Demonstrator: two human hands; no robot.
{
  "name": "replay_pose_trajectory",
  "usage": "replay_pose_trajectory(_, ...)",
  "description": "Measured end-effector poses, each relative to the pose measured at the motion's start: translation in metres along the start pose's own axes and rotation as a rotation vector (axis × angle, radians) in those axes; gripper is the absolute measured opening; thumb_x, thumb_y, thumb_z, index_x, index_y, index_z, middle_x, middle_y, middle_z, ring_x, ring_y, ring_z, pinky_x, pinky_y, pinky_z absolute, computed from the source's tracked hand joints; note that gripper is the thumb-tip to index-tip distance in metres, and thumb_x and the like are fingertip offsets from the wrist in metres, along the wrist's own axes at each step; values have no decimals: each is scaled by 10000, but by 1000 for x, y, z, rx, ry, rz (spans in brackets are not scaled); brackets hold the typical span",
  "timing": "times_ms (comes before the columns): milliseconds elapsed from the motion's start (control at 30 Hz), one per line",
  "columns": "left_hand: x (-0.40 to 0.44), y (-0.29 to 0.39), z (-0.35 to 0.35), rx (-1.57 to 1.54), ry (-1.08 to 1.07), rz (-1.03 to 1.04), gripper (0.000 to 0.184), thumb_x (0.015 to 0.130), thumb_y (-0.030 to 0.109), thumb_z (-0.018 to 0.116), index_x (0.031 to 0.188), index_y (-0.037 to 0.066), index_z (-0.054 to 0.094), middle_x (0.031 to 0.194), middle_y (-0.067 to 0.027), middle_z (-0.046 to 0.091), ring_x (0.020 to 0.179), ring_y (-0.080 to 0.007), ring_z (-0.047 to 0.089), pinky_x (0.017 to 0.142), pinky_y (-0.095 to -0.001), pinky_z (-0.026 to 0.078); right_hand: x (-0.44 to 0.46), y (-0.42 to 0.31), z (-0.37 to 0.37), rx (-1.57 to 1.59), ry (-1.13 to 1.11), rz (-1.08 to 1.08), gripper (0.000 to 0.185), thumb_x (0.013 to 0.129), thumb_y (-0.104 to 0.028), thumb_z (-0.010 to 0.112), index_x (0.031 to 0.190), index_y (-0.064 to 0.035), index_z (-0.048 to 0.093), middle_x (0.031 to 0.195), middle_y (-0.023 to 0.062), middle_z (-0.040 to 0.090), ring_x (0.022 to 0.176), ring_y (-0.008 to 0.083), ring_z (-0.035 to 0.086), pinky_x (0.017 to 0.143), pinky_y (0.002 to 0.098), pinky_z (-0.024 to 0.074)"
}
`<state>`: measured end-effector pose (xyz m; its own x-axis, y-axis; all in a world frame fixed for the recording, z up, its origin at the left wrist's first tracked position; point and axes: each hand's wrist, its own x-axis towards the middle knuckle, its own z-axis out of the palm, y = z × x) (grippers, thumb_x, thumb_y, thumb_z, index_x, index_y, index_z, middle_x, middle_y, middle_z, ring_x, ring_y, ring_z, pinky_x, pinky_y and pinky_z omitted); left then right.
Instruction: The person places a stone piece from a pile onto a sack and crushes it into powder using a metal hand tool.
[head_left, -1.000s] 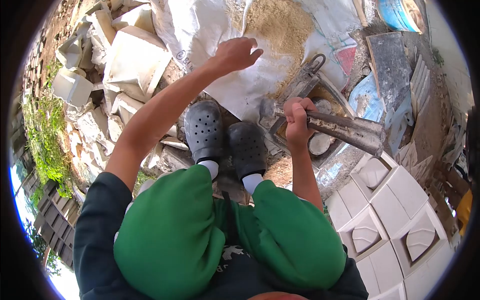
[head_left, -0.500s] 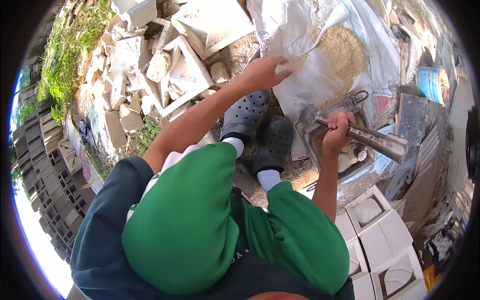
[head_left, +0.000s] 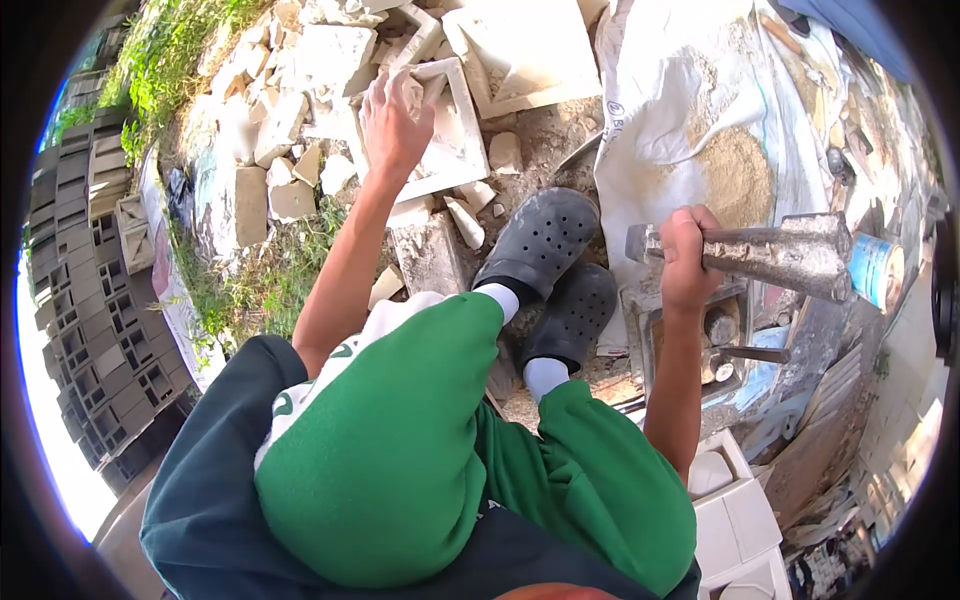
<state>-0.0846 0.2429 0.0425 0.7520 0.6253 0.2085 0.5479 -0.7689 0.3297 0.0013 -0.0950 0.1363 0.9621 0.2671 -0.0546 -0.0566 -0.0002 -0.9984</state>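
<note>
Well, right hand: my fingers are wrapped round the crusted grey tool, closed on its narrower part.
Tool's lie: crosswise in my grip, its broad end towards the blue can (whether they touch, I can't tell).
Left hand: fingers spread at the square white frame; contact with it isn't clear to me.
White sack: just beyond my right hand, with sand heaped on it.
Grey clogs: on my feet, between my two arms.
</note>
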Motion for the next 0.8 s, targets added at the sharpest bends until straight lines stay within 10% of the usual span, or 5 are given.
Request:
replay_pose_trajectory(533, 4, -36, -18, 58, -112, -242, 733, 686, 461, 694, 1294, 100, 500, 1227, -144, 526, 1175, -288, 465, 1029, -422, 301, 40, -20, 170, 263, -536, -234, 230, 863, -65, 509, 638, -38, 472, 565, -52, 381, 525, 29, 345, 474, 223, 287)
replay_pose_trajectory(733, 9, -57, -46, -379, -244, -474, 522, 826, 338, 485, 1132, -80, 553, 816, -205, 653, 722, -241, 651, 661, -381, 510, 42, 13, 189, 279, -491, -182, 262, 873, -78, 507, 627, -62, 417, 573, -69, 376, 532, 16, 328, 474, 223, 274)
replay_pose_trajectory(800, 3, -75, -35, -820, -274, -556, 480, 844, 305, 475, 1128, -76, 547, 904, -186, 649, 803, -232, 641, 734, -380, 497, 44, 16, 187, 299, -480, -150, 264, 871, -77, 511, 626, -64, 411, 580, -66, 375, 542, 15, 329, 481, 221, 276)
